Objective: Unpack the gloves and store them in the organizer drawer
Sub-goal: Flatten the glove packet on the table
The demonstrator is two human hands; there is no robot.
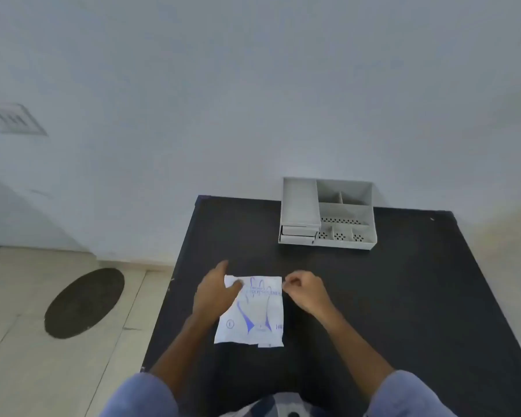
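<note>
- Two hands work one flat packet, which lies near the front middle of the black table (388,296).
- The left hand (214,291) rests on the upper left corner of the glove packet (253,311), thumb lying on top of the corner; whether its grip pinches the edge or only presses it down cannot be told.
- The packet is a thin white wrapper with blue glove outlines printed on it. It looks very light, limp and slick, so it would likely slide on the table unless pinned, and it probably tears best from a top corner.
- The right hand (306,291) has its grip curled nearly closed, fingertips at the packet's upper right edge, seemingly nipping it.
- The grey organizer (327,215) stands well apart at the far right of the table, its drawers at its left side looking closed.
</note>
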